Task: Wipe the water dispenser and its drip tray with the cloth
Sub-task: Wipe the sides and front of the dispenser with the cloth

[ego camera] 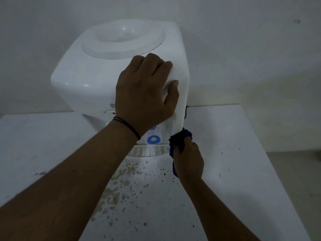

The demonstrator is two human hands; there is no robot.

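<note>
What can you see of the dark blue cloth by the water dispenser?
The dark blue cloth looks soft and is bunched into a wad, gripped in the right hand. Its top presses against the lower right front corner of the white plastic water dispenser, beside the drip tray; a tail hangs under the palm.

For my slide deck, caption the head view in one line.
Left hand steadies the dispenser while right hand wipes its lower corner with the cloth.
</note>
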